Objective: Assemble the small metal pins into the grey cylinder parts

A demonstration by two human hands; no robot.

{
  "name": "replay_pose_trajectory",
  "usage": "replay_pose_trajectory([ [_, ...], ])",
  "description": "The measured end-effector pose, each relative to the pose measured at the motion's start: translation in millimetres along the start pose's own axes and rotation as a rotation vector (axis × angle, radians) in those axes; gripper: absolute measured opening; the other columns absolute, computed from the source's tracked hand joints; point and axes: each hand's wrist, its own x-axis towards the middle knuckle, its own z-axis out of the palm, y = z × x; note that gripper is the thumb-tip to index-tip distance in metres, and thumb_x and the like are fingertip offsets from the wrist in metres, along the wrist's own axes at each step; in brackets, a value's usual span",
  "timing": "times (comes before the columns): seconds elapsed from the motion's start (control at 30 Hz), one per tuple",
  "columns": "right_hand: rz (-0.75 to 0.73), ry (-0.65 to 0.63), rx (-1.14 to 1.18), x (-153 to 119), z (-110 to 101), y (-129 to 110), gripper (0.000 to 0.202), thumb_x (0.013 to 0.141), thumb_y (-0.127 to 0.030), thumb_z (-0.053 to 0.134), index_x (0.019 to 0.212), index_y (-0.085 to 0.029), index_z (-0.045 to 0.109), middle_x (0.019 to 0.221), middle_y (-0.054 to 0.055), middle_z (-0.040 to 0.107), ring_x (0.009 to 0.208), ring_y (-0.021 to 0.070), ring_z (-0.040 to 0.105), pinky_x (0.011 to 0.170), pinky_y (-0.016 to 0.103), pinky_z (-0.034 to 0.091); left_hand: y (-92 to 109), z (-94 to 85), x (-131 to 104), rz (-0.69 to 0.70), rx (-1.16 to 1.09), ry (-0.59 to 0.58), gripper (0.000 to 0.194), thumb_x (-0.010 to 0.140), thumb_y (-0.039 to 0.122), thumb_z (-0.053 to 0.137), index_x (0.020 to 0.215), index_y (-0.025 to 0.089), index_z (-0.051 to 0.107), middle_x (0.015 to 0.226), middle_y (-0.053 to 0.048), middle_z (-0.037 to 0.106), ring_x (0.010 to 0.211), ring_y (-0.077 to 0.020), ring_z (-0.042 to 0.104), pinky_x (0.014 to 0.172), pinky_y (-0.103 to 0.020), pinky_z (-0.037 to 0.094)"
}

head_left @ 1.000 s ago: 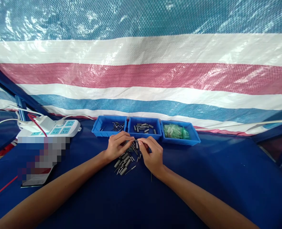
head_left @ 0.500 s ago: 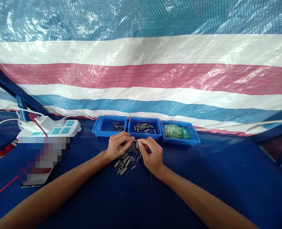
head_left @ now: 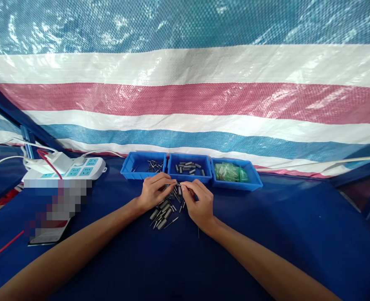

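Note:
My left hand [head_left: 155, 190] is closed in a pinch at the near side of the middle bin. Facing it, my right hand [head_left: 200, 202] pinches as well, and the fingertips of both nearly meet. Between them shows a thin metal pin [head_left: 178, 184], its ends hidden by the fingers. Below the hands lies a pile of grey metal cylinders [head_left: 162, 217] mixed with several thin pins that look like blind rivets [head_left: 171, 223]. One slim pin [head_left: 198, 232] lies apart, under my right wrist.
Along the back stand three blue bins: the left bin [head_left: 131, 170] holds thin pins, the middle bin [head_left: 207, 179] grey cylinders, the right bin [head_left: 255, 179] green plastic packets. A white power strip [head_left: 91, 169] with cables and a phone [head_left: 49, 237] are at left. A striped tarp [head_left: 185, 100] hangs behind.

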Motion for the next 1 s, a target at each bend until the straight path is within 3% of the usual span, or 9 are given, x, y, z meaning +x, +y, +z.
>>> replay_pose_trajectory([
  [0.67, -0.013, -0.021, -0.007, 1.4, -2.6, -0.7, 0.018, 0.090, -0.019, 0.050, 0.089, -0.015, 0.068, 0.066, 0.002, 0.054, 0.054, 0.0103, 0.046, 0.054, 0.025, 0.040, 0.9, -0.3, 0.7, -0.010, -0.004, 0.003, 0.005, 0.081, 0.016, 0.064, 0.084, 0.015, 0.068, 0.078, -0.003, 0.064, 0.050, -0.0043, 0.048, 0.048, -0.017, 0.039],
  [1.0, -0.022, -0.006, -0.034, -0.1, -1.1, 0.8, 0.018, 0.089, -0.017, 0.051, 0.090, -0.013, 0.069, 0.065, 0.002, 0.053, 0.054, 0.0105, 0.046, 0.054, 0.025, 0.040, 0.3, -0.3, 1.0, 0.007, 0.009, -0.007, 0.007, 0.082, 0.015, 0.063, 0.087, 0.016, 0.068, 0.078, -0.003, 0.064, 0.061, -0.0072, 0.058, 0.053, -0.017, 0.044],
])
